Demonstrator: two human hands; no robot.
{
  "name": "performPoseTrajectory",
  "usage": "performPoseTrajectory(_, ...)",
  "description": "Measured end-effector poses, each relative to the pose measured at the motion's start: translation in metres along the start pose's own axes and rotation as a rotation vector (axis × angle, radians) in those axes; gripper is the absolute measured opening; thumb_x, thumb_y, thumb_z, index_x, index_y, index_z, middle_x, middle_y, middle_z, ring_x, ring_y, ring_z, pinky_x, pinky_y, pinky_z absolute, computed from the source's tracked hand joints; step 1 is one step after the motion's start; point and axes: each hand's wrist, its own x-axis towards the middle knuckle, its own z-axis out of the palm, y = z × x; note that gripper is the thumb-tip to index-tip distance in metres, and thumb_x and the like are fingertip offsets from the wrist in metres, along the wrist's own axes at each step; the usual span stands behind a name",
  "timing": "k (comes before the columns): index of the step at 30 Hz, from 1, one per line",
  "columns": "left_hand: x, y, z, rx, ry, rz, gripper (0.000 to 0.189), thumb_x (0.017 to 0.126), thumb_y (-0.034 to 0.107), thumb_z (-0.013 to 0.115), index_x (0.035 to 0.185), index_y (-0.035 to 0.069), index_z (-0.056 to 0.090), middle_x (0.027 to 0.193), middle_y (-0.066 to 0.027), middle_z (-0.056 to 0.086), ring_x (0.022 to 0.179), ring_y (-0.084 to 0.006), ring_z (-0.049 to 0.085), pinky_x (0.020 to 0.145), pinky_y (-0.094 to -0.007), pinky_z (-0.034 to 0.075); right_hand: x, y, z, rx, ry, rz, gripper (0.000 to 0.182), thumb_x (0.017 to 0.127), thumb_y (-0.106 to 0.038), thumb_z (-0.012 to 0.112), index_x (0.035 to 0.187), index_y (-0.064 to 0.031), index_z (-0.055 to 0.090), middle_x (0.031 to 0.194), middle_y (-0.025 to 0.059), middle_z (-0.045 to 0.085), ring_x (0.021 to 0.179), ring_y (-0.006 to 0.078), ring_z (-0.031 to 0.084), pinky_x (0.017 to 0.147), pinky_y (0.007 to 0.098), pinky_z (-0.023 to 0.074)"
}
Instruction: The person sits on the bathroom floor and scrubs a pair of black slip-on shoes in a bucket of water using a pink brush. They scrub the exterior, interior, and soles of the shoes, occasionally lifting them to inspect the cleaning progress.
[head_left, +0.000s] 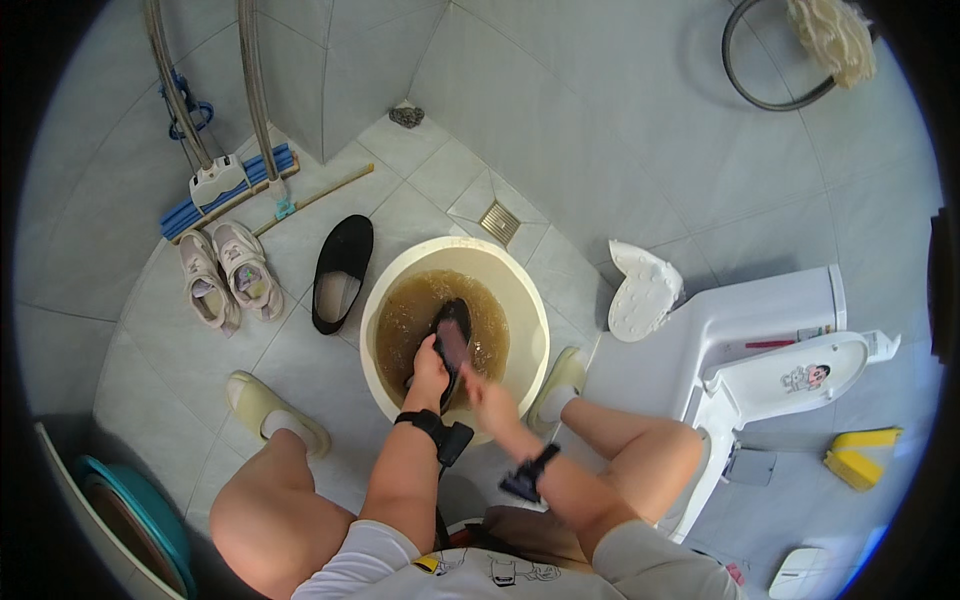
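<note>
A black slip-on shoe (455, 319) is held tilted over brown, sudsy water (397, 307) in a round cream-coloured bucket (530, 300). My left hand (430, 371) grips the shoe along its left side. In my right hand (491, 405) is the handle of a reddish-brown brush (452, 343), blurred by motion, its head lying over the shoe. Whether the bristles press on the shoe cannot be seen. Another black slip-on shoe (345, 262) with a pale insole stands on the tiles left of the bucket.
Pale sneakers (247, 274) stand at the left near a blue sponge mop (217, 184). Behind the bucket is a floor drain (500, 223). A white toilet (765, 300) with its lid raised is on the right. Teal basins (142, 517) lean at lower left. My slippered feet flank the bucket.
</note>
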Motion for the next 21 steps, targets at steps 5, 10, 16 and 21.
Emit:
performPoseTrajectory(5, -0.024, -0.006, 0.004, -0.050, 0.066, -0.082, 0.027, 0.097, 0.031, 0.044, 0.105, 0.007, 0.054, 0.057, 0.0030, 0.034, 0.050, -0.0096, 0.027, 0.054, -0.0260, 0.034, 0.044, 0.009, -0.006, -0.245, 0.040, -0.060, 0.033, 0.090, -0.021, 0.048, 0.122, -0.0219, 0.056, 0.084, 0.0173, 0.063, 0.068, 0.0364, 0.061, 0.061, 0.0445, 0.0482)
performPoseTrajectory(10, 0.010, 0.005, -0.026, -0.058, -0.026, -0.095, 0.027, 0.095, 0.036, 0.046, 0.092, 0.010, 0.053, 0.055, 0.0036, 0.035, 0.046, -0.0089, 0.030, 0.045, -0.0252, 0.027, 0.031, 0.007, -0.005, -0.051, -0.026, -0.051, 0.032, 0.091, -0.022, 0.048, 0.121, -0.0218, 0.057, 0.084, 0.0177, 0.063, 0.070, 0.0356, 0.062, 0.061, 0.0420, 0.0485)
performPoseTrajectory(16, 0.016, -0.001, -0.033, -0.101, -0.164, -0.083, 0.027, 0.096, 0.037, 0.043, 0.080, 0.016, 0.047, 0.055, 0.0019, 0.036, 0.057, -0.0118, 0.038, 0.054, -0.0260, 0.030, 0.050, 0.025, -0.004, -0.184, 0.110, -0.155, 0.032, 0.090, -0.022, 0.047, 0.120, -0.0202, 0.057, 0.070, 0.0190, 0.060, 0.061, 0.0364, 0.059, 0.055, 0.0471, 0.0463)
performPoseTrajectory(21, 0.024, 0.016, -0.039, -0.182, -0.148, -0.082, 0.026, 0.096, 0.039, 0.042, 0.084, 0.017, 0.046, 0.061, 0.0016, 0.040, 0.056, -0.0134, 0.032, 0.055, -0.0255, 0.026, 0.016, 0.011, 0.010, -0.105, 0.059, -0.105, 0.033, 0.091, -0.021, 0.046, 0.123, -0.0202, 0.055, 0.077, 0.0207, 0.061, 0.061, 0.0364, 0.059, 0.052, 0.0450, 0.0459)
